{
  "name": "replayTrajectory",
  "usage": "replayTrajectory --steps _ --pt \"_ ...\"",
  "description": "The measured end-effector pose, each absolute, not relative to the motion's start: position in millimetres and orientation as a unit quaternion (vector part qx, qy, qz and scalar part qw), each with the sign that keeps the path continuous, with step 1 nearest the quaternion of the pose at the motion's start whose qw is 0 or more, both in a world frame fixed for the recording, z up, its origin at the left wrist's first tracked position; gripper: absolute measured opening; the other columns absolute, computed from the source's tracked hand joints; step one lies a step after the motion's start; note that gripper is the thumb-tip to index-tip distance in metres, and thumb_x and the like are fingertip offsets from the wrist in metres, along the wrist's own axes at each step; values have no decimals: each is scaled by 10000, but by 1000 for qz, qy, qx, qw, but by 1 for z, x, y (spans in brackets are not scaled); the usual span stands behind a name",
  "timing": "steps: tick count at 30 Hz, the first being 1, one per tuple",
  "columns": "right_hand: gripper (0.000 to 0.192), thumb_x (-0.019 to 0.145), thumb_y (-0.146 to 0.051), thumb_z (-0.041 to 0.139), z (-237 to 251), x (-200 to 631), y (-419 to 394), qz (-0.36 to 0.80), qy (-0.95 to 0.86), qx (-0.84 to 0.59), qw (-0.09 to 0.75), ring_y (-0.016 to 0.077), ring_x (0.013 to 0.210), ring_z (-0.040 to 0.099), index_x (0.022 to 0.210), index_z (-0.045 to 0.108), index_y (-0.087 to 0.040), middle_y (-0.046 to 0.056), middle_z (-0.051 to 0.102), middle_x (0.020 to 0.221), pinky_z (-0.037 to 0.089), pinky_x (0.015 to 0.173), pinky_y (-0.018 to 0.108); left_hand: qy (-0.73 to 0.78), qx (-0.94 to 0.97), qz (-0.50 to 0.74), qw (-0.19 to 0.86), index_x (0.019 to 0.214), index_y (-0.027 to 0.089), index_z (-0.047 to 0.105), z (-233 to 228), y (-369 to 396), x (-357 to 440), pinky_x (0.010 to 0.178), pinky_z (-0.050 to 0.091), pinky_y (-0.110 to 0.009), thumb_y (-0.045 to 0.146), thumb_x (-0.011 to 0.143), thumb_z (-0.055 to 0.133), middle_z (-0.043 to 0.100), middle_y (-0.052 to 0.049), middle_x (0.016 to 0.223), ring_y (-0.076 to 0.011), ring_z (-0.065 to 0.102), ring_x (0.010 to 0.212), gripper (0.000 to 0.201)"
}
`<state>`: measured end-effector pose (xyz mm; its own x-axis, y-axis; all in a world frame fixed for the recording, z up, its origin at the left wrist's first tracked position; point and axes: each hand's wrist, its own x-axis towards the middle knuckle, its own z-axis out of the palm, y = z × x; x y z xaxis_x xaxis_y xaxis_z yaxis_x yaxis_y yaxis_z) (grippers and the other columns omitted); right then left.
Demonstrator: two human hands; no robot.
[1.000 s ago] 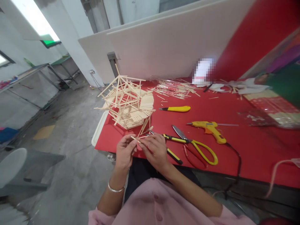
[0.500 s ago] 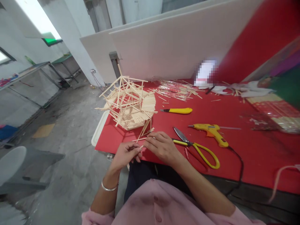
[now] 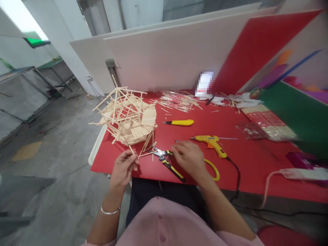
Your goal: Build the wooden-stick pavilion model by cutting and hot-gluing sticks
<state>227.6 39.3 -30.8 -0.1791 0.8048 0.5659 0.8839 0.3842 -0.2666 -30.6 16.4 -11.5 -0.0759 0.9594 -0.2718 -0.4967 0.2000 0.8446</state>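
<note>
My left hand [image 3: 125, 166] is near the front edge of the red table, pinching a short wooden stick [image 3: 131, 149] that points up from its fingertips. My right hand [image 3: 191, 159], blurred, has its fingers curled over one handle of the spread pliers [image 3: 164, 158]; whether they grip it is hidden. The pliers' black-and-yellow lower handle lies bare on the table. Scissors lie largely beneath my right hand, one yellow handle loop [image 3: 215, 169] showing. Beyond my left hand stands a model framework of pale sticks [image 3: 128, 116], with loose sticks [image 3: 146, 143] at its near side.
A yellow utility knife [image 3: 181, 122] and a yellow glue gun [image 3: 210, 141] with a black cord lie on the red table [image 3: 148, 171]. Loose sticks in clear plastic [image 3: 176, 100] lie at the back, packaged sticks [image 3: 269, 119] at the right. A pale board stands behind.
My hands have moved apart, the right one going rightward and uncovering the pliers. The stick in my left hand now points upward. The view has turned right.
</note>
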Motion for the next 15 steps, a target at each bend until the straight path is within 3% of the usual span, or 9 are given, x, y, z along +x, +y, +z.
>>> replayTrajectory --steps 3,7,11,15 --pt "258 760 -306 593 -34 291 45 -81 -623 -742 234 273 810 590 957 681 -165 160 656 937 390 604 360 444 232 587 636 795 135 655 -6 19 -27 373 428 -111 228 600 837 665 6 653 -66 593 494 283" --pt "321 570 -454 715 -46 360 53 51 -484 -864 129 304 633 572 736 681 -181 195 617 754 304 493 377 421 224 583 658 783 129 639 -2 25 -18 327 398 -137 289 655 803 636 20 585 -55 519 384 262" --pt "237 478 -389 722 -60 382 60 169 -464 -843 213 226 494 516 652 640 -250 60 574 590 337 502 365 404 228 579 670 766 124 623 4 32 -13 330 388 -148 314 661 793 626 17 560 -61 513 366 276" --pt "192 522 -392 662 -59 375 56 195 -456 -826 269 222 437 504 627 595 -245 21 536 484 369 455 357 395 229 593 663 736 127 616 8 37 -14 328 358 -152 332 671 775 603 26 531 -58 496 353 267"
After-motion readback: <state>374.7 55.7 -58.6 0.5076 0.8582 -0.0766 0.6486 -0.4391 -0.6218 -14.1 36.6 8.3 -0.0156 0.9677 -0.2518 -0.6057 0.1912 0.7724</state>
